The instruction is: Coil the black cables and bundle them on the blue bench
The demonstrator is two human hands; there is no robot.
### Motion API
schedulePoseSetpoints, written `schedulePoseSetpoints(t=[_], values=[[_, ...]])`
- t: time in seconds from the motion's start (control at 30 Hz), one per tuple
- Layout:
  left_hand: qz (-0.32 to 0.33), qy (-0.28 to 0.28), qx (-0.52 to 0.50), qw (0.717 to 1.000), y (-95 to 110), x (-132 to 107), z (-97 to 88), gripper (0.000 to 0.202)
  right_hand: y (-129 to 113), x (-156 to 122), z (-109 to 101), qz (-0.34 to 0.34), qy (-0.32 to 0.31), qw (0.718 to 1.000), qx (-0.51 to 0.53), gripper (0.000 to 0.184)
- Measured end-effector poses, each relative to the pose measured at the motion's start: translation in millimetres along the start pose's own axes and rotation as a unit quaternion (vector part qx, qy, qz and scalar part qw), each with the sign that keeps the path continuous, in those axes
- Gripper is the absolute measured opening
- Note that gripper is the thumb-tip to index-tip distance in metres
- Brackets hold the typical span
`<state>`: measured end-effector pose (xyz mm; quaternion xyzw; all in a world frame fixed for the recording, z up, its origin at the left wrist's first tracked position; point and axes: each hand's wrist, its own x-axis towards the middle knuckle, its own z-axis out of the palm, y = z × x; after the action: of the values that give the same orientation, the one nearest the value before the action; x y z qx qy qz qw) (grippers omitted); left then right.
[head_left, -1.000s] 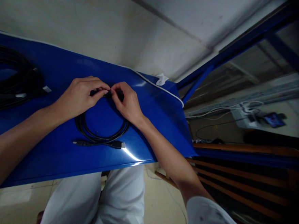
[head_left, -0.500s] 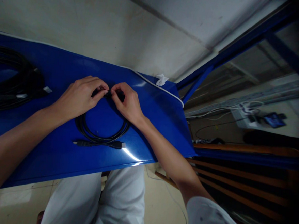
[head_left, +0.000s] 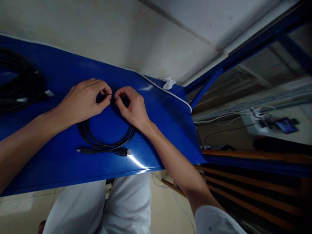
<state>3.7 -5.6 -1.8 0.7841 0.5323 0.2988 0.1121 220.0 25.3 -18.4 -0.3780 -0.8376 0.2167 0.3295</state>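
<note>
Head view is looking down on a glossy blue counter (head_left: 157, 131), and the coiled black cable (head_left: 103, 142) is lying flat near its middle, a loose round loop of several turns. The left hand (head_left: 82, 101) and the right hand (head_left: 132, 106) are meeting at the far side of the coil. Their fingertips are almost touching, each grip closing in a tight pinch on the bundled strands there. Something small and dark is sitting between the fingertips; whether it is a tie or just the cable, I cannot tell.

On the near side the two ends are lying in line, the silver-tipped plug (head_left: 124, 151) pointing right and the dark plug (head_left: 82, 149) pointing left.

This is looking like a light, limp thing, with a soft rubbery jacket and springy turns that are wanting to open out. So the best hold is across all the strands together, right where the fingers are pinching. The plugs are the poorer place, since their metal tips are probably the delicate part.

At the far left a heap of black cables (head_left: 14, 85) is resting on the counter, well apart. A crumpled white scrap (head_left: 169, 83) is sitting at the far right corner.
</note>
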Motion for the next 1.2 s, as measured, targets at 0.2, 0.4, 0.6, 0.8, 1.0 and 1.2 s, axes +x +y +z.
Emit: schedulePoseSetpoints(t=[0.2, 0.4, 0.6, 0.8, 1.0, 1.2], values=[[-0.013, 0.004, 0.007, 1.000, -1, 0, 1.6, 0.016, -3, -1, -1, -0.021, 0.003, 1.000, 0.023, 0.021], [0.000, 0.000, 0.005, 1.000, 0, -1, -1.8, 0.017, -5, 0, -4, -0.009, -0.012, 0.999, 0.029, 0.020], [0.011, -0.014, 0.011, 1.000, 3, 1, -6.4, 0.018, -2, 0, -2, -0.004, -0.015, 0.999, 0.033, 0.015], [0.031, -0.040, 0.030, 0.998, 1, 2, -8.1, 0.019, -20, 9, -28, -0.052, -0.008, 0.998, 0.044, 0.024], [0.058, -0.071, 0.040, 0.995, 1, 3, -12.3, 0.020, -87, -28, -66, -0.075, -0.255, 0.963, -0.044, 0.068], [0.080, -0.085, 0.076, 0.990, 2, 1, -12.1, 0.018, -88, -73, -37, -0.182, -0.250, 0.914, -0.262, 0.053]])
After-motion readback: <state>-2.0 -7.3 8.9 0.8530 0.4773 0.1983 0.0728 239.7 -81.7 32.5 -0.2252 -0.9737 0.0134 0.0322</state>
